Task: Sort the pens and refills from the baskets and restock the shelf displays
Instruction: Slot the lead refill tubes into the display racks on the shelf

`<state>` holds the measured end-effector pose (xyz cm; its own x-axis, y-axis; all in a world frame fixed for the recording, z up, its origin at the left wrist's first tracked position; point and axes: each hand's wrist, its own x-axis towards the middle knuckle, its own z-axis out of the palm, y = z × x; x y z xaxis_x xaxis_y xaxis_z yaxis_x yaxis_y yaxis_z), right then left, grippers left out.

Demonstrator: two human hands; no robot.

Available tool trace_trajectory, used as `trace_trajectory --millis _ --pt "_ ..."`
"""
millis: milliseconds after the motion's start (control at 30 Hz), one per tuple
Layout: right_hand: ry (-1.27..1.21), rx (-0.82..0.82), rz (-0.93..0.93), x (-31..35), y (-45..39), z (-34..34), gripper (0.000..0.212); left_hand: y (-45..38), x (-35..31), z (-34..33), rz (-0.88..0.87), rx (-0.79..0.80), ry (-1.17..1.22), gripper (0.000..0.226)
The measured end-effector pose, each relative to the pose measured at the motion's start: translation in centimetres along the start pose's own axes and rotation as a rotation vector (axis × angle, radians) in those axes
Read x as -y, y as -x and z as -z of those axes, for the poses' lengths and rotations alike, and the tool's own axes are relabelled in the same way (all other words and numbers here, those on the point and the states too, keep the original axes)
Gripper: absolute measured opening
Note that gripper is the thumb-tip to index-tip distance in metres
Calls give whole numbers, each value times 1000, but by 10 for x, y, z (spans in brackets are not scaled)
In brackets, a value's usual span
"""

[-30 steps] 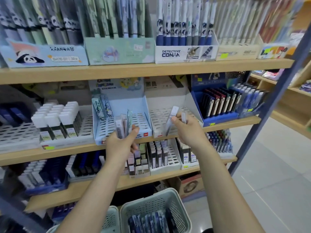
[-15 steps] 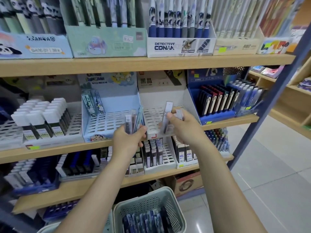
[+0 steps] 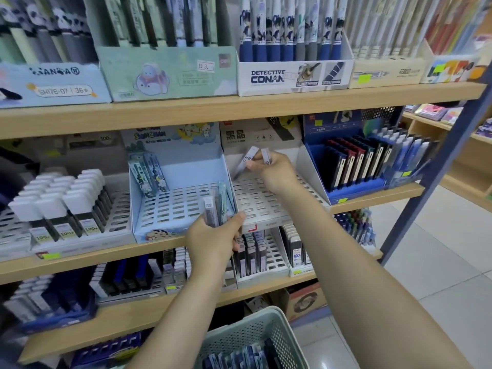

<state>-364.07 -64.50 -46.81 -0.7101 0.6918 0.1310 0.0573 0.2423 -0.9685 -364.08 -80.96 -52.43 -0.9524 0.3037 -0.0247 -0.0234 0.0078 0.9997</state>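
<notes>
Right hand: my right hand [image 3: 273, 169] pinches two slim white refill cases [image 3: 246, 161], one marked HB, tilted above the back of the white slotted display [image 3: 263, 201] on the middle shelf
Left hand: my left hand [image 3: 213, 235] is curled round a small bunch of clear refill cases [image 3: 215, 207], dark leads showing inside, held upright at the front edge where the white display meets the light blue slotted display [image 3: 173, 206]
White display: its grid of slots looks bare, a card with black characters standing behind it
Blue display: a few patterned cases [image 3: 149, 173] lean in its back left corner
Neighbours: white-capped refill boxes [image 3: 58, 198] to the left, a dark blue rack [image 3: 354, 166] of dark cases to the right
Top shelf: pen boxes in a row, one reading DETECTIVE CONAN [image 3: 292, 75]
Lower shelf: more refill cases [image 3: 251, 251] just behind my left wrist, partly hidden by it
Basket: a pale green basket [image 3: 247, 334] below my arms holds blue packets
</notes>
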Motion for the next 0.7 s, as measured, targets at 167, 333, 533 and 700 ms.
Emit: trace_trajectory --millis 167,333,533,700 --pt "101 51 -28 -3 -17 -2 15 -1 0 -1 47 8 86 22" --pt "151 54 -8 -4 -25 -6 11 -1 0 -3 62 31 108 22" --pt "226 133 -16 -13 -29 -20 7 -1 0 -2 70 45 106 24" --pt "215 73 -7 -12 -28 -15 12 -2 1 0 72 53 94 23"
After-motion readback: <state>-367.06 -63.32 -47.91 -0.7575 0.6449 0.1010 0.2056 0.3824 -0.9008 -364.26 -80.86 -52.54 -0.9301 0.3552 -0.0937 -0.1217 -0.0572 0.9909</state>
